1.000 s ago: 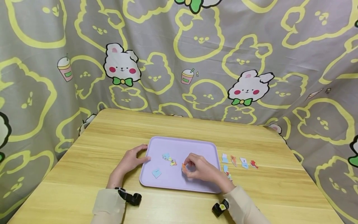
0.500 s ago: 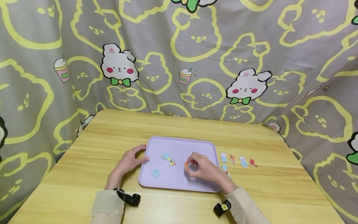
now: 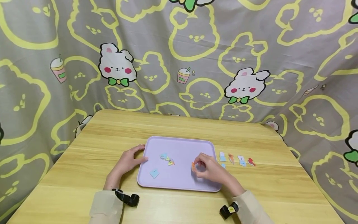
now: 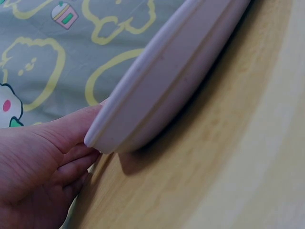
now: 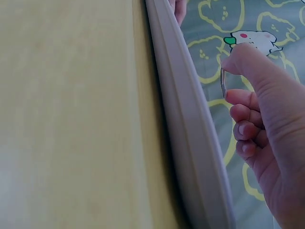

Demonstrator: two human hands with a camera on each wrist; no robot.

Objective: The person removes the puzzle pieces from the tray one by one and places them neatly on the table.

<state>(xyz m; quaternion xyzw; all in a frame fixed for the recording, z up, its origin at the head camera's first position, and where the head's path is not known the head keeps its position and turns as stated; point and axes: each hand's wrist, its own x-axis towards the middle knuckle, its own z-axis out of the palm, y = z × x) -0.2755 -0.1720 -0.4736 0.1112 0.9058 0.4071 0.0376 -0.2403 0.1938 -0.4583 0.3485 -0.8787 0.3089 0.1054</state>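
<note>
My right hand (image 3: 211, 169) pinches a small orange paper piece (image 3: 193, 167) between thumb and forefinger, over the right part of the lilac tray (image 3: 179, 183). The right wrist view shows that piece (image 5: 223, 83) edge-on as a thin strip. At the tray's left side, my left hand (image 3: 130, 162) holds the rim, thumb on top; in the left wrist view its other fingers (image 4: 76, 167) lie low beside the tray's outer wall. On the tray lie a joined blue and yellow picture scrap (image 3: 167, 158) and, nearer me, a light blue square piece (image 3: 154, 173).
Right of the tray, a row of paper pieces lies on the wooden table (image 3: 112, 130): a white and blue one (image 3: 222, 156), an orange one (image 3: 231, 158), another white and blue one (image 3: 241, 161) and a red one (image 3: 251, 161). A patterned curtain (image 3: 156, 37) hangs behind.
My right hand has moved right across the tray with the orange paper piece, now covering more of the lower blue piece beside the tray. The left hand stays at the rim.
</note>
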